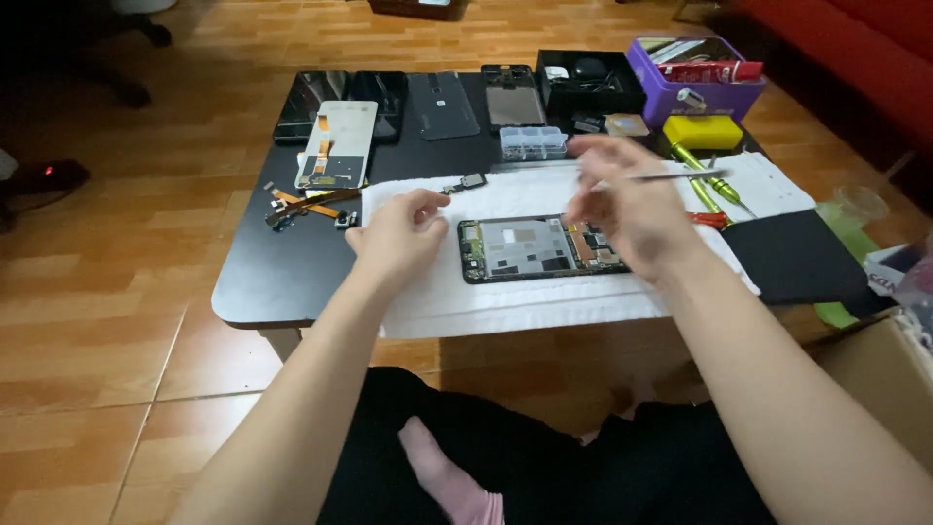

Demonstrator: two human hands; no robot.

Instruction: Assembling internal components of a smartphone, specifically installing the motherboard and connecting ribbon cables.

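Left hand (394, 236): hovers over the left edge of the white cloth, just left of the opened phone; its grip is narrow, thumb and forefinger pinched together at the tips, and whether anything tiny sits between them cannot be told.
Right hand (632, 199): blurred, raised over the right end of the phone; its grip is closed on the thin silver metal tweezers (680, 175), which point right.
Opened phone: the black smartphone with its back removed (530, 248) lies flat and lengthwise on the cloth between the two hands, grey shield plate and green circuit board showing.
White cloth (505, 297): spread across the front of the low black desk (277, 277), its near edge hanging over the desk's rim.
Left of the cloth: loose orange flex cables and small black parts (306, 206), with a pale screen panel (337, 144) behind them.
Back row: dark phone covers and a frame (513, 97) lying flat side by side, a small clear plastic compartment box (533, 143) in front of them.
Right back corner: a purple rectangular tin (692, 97), a yellow block (702, 130) just before it, green-handled screwdrivers (714, 185) on the cloth.
Right edge: a black mat (797, 258).
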